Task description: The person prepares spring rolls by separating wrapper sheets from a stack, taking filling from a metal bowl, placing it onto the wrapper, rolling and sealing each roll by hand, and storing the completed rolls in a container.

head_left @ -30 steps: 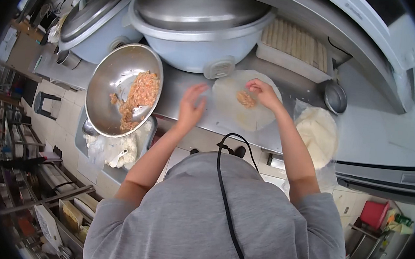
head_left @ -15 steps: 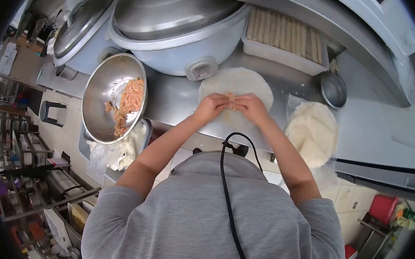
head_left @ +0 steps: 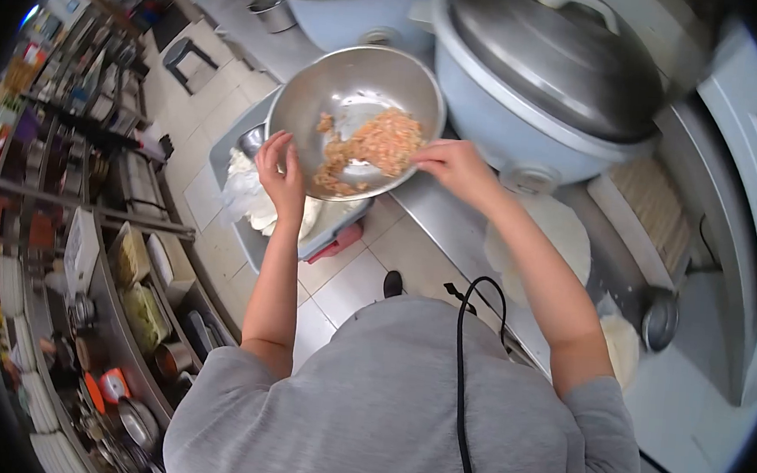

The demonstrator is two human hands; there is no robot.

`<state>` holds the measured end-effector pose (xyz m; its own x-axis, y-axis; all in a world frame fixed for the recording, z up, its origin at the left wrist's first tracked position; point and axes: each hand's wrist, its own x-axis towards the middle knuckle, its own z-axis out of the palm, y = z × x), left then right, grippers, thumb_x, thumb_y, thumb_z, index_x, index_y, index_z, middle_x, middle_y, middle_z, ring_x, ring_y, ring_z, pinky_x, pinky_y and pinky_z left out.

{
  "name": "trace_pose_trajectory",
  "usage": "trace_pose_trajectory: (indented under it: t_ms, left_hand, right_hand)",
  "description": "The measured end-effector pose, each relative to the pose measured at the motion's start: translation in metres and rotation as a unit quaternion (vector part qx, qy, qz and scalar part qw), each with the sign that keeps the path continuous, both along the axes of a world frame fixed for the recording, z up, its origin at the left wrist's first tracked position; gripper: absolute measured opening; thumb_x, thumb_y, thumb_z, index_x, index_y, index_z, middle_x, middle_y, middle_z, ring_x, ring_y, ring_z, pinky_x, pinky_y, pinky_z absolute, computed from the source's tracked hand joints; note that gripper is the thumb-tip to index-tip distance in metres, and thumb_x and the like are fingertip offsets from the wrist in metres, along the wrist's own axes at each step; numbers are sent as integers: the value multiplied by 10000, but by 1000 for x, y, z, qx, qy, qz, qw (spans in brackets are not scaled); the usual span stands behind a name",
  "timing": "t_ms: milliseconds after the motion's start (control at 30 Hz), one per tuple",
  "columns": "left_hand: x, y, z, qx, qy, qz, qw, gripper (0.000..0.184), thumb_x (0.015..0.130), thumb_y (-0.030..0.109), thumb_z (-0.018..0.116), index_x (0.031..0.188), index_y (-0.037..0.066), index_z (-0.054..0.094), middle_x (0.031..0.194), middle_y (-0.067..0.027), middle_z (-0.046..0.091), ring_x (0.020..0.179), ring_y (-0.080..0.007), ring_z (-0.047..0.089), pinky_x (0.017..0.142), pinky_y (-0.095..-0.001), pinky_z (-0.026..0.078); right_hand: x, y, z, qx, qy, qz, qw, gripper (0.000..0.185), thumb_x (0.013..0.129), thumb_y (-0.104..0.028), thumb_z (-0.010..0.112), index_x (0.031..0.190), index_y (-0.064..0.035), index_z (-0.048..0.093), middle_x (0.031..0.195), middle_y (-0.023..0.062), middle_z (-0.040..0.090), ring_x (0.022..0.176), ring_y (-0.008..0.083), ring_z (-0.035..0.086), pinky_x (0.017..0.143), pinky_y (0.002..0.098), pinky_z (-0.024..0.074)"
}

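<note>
A steel mixing bowl [head_left: 310,89] stands before me, with a lump of orange-pink minced filling [head_left: 390,140] in it. My left hand [head_left: 283,176] is at the bowl's left rim, fingers up and thumb apart. Over the right rim, my right hand [head_left: 457,169] has its fingers pressed together beside the filling; what they pinch, if anything, is hidden. A round, pale wrapper sheet [head_left: 565,238] lies on the steel counter [head_left: 437,223], partly behind my right forearm. The filling on that sheet cannot be made out from here.
Large lidded cookers [head_left: 532,89] line the back of the counter. A grey-blue tub [head_left: 249,244] with white, doughy food is below the bowl. More wrapper sheets [head_left: 620,349], a tray of rolls [head_left: 643,208] and a small metal bowl [head_left: 659,321] are at the right.
Both hands have left the filling on the wrapper sheet and moved left to the mixing bowl. My view has turned left, so the bowl now appears nearer the middle.
</note>
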<state>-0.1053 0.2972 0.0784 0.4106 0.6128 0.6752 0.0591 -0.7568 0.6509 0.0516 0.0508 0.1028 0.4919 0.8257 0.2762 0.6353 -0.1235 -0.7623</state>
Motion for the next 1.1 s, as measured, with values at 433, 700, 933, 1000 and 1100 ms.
trace_pose_trajectory:
  t_ms: [433,700,933,1000,1100]
  left_hand:
    - [5,21,-32,-3,17,-15,1000,111,835,80,576,922,73,646,1060,-86,607,1014,-265,505,914,-367,364]
    - [6,20,-32,-6,16,-19,1000,145,779,49,593,907,95,644,1057,-76,602,1024,-279,495,919,-386,353]
    - [5,21,-32,2,13,-24,1000,127,777,65,597,891,97,644,1053,-73,601,1021,-280,496,906,-388,354]
    - [5,20,-32,4,15,-21,1000,125,777,65,597,889,98,643,1050,-74,600,1019,-280,496,903,-388,355]
    - [5,21,-31,11,16,-20,1000,121,778,65,597,885,98,643,1042,-74,600,1012,-280,497,899,-388,357]
  right_hand:
    - [-18,146,-48,-417,-73,191,886,248,753,-144,656,991,-85,693,895,115,687,813,243,652,741,337,495]
    - [-18,127,17,-325,55,251,910,238,722,-106,690,958,-73,701,859,108,690,786,196,651,698,315,492]
    - [-41,127,-5,-215,62,205,953,217,704,-176,729,898,-81,714,763,104,682,723,199,651,677,325,488]
    - [-31,133,-14,-225,53,182,956,204,720,-189,717,897,-88,715,755,107,680,717,208,650,677,327,488]
    - [-20,147,-40,-244,29,176,953,187,755,-211,689,896,-93,717,756,113,679,712,224,647,678,330,488]
